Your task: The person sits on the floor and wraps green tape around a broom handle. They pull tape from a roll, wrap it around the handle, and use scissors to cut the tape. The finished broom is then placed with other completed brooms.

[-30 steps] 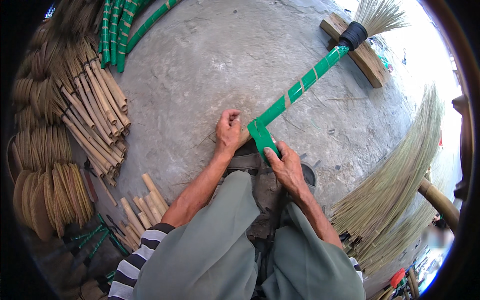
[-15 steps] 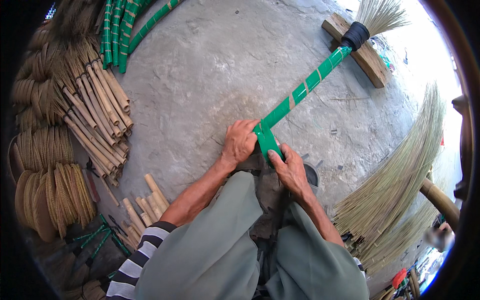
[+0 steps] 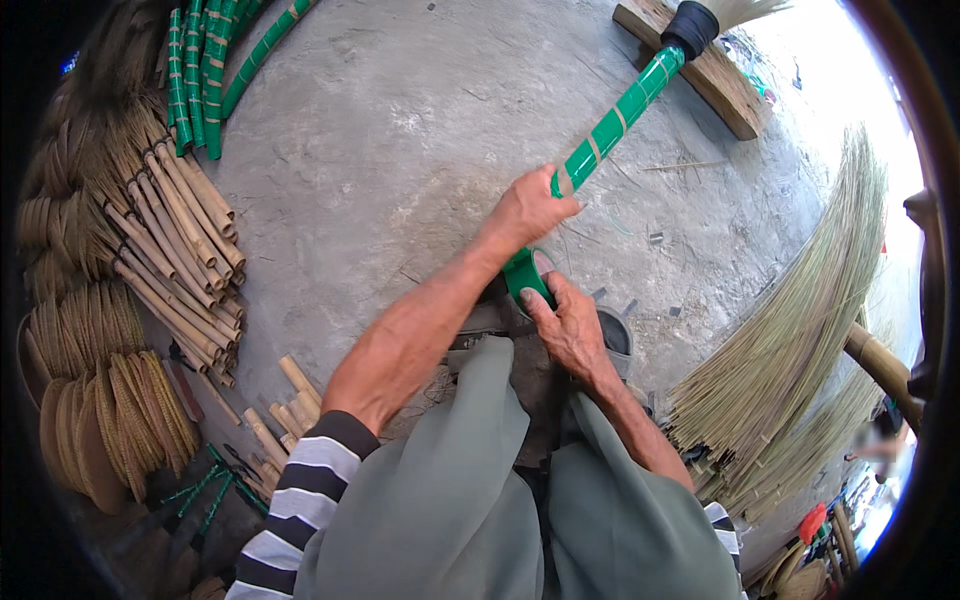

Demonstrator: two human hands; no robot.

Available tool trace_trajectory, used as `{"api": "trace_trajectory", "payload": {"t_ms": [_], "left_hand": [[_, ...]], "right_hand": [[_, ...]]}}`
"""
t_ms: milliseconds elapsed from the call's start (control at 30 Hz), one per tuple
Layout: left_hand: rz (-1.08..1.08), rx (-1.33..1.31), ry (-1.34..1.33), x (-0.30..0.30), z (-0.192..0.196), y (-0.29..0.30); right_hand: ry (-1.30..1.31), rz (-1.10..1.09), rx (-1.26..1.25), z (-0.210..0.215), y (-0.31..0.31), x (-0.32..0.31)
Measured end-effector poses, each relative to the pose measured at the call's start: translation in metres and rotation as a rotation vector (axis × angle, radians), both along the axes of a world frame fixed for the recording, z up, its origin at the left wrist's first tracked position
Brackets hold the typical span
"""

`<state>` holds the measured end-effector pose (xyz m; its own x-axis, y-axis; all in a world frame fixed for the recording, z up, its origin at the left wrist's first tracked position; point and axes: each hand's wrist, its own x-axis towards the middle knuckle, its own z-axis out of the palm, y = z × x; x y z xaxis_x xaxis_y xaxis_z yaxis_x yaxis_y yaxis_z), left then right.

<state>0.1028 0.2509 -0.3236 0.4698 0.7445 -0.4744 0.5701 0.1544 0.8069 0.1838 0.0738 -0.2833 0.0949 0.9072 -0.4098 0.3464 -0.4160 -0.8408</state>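
Observation:
A broom handle (image 3: pixel 622 115) wrapped in glossy green tape, with tan bands between the turns, slants from the middle up to the far right. My left hand (image 3: pixel 528 213) is closed around its near part, hiding some of the wrap. At the far end a black collar (image 3: pixel 690 28) binds pale bristles (image 3: pixel 745 10), partly cut off by the picture's edge. Just below the left hand, my right hand (image 3: pixel 572 330) pinches a roll of green tape (image 3: pixel 527 276) between thumb and fingers. Whether a strip still joins roll and handle is hidden behind the left wrist.
A wooden block (image 3: pixel 715 82) lies under the collar. Bamboo-handled brooms (image 3: pixel 190 230) and green-wrapped handles (image 3: pixel 212 85) lie at left, above coiled braided bundles (image 3: pixel 120 420). Short bamboo pieces (image 3: pixel 268 435) sit by my left elbow. Long straw (image 3: pixel 790 330) spreads at right.
My left hand has moved up and right along the handle and now wraps around it. The tape roll has turned, and the broad strip between roll and handle no longer shows.

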Motion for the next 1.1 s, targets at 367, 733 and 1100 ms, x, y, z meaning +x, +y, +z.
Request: {"api": "trace_trajectory", "payload": {"t_ms": [367, 733, 1100], "left_hand": [[0.156, -0.621, -0.304, -0.003, 0.013, 0.026], [0.241, -0.579, -0.39, 0.0, 0.015, 0.031], [0.126, 0.164, 0.063, 0.009, 0.013, 0.014]], "right_hand": [[0.342, -0.088, -0.108, -0.036, 0.013, 0.019], [0.353, -0.042, -0.194, -0.04, 0.028, 0.031], [0.084, 0.064, -0.017, -0.029, 0.013, 0.032]]}}
